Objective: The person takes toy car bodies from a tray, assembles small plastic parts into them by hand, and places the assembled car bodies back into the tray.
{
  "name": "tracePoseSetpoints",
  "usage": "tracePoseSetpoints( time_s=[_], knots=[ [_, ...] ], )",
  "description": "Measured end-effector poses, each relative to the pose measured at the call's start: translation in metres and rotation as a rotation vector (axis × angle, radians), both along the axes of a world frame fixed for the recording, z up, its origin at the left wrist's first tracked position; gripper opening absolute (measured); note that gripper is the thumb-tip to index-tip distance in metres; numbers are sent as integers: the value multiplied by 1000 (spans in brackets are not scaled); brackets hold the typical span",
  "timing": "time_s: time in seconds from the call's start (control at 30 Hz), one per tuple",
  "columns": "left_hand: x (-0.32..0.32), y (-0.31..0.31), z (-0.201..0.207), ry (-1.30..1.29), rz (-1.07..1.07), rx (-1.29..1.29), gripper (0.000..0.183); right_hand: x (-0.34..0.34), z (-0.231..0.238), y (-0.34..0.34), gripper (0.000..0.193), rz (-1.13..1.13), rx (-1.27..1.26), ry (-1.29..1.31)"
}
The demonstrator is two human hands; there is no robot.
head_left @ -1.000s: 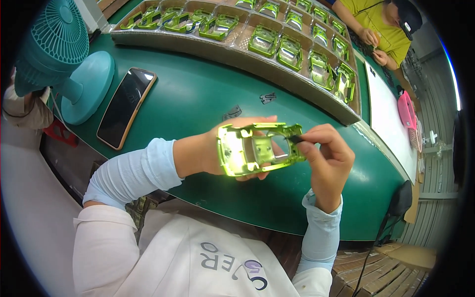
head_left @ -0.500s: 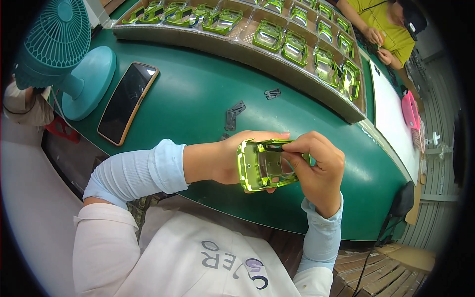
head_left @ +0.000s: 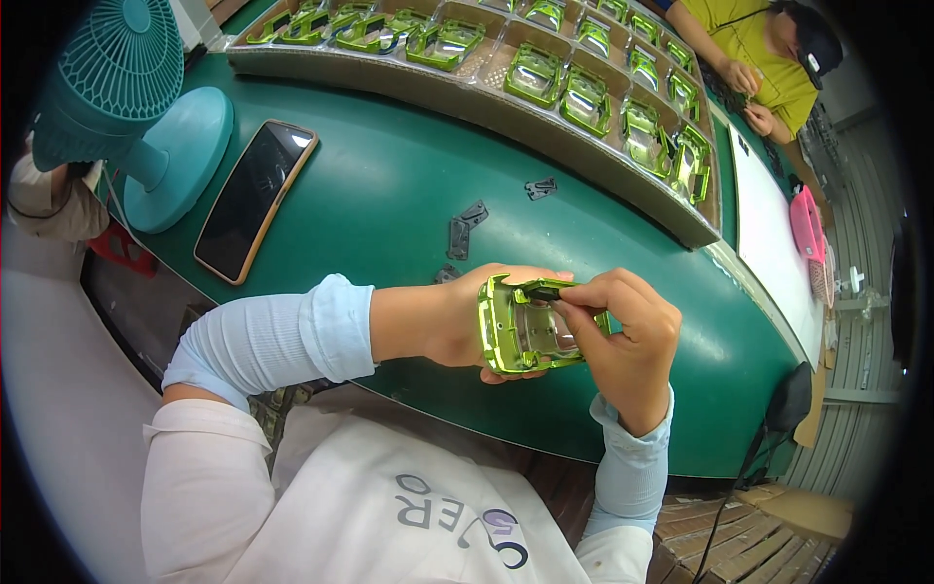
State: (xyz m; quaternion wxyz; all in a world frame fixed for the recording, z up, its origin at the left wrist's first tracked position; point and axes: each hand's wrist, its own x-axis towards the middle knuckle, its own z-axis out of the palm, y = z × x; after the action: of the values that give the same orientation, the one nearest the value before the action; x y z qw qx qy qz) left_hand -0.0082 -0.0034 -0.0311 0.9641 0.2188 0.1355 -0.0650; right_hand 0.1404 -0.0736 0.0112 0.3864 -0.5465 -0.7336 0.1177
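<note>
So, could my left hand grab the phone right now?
Probably not without letting go first: your left hand is occupied, supporting the green shell. Otherwise the way looks free, as the phone lies uncovered on the green table.

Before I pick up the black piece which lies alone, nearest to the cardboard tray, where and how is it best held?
Probably pinch the black piece lightly across its middle, on both long edges, coming from above and the near side. It lies flat, looks thin and longer than wide; green table shows on its near side, while the cardboard tray stands beyond it.
</note>
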Motion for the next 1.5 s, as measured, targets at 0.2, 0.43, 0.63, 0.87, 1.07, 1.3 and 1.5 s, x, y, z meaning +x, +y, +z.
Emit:
tracePoseSetpoints(
  time_s=[0.2,0.43,0.63,0.87,1.07,1.3,1.5],
  knots=[
    [6,-12,5,269,147,76,44,1,1,-5,14,-13,-93,-32],
    [3,-14,6,230,125,111,40,-1,10,-1,16,-27,-17,-255],
    [3,-12,4,120,135,59,51,10,-5,5,14,107,113,-190],
    [7,-16,6,-209,794,611,54,10,-14,12,12,-106,133,-90],
    [-2,-11,15,-140,656,808,42,-1,-26,17,11,-217,151,-42],
    [-1,-4,11,-120,644,846,42,0,-20,16,10,-177,110,34],
    [-7,7,24,125,957,1964,57,7,-24,14,12,-231,193,-226]
  ],
)
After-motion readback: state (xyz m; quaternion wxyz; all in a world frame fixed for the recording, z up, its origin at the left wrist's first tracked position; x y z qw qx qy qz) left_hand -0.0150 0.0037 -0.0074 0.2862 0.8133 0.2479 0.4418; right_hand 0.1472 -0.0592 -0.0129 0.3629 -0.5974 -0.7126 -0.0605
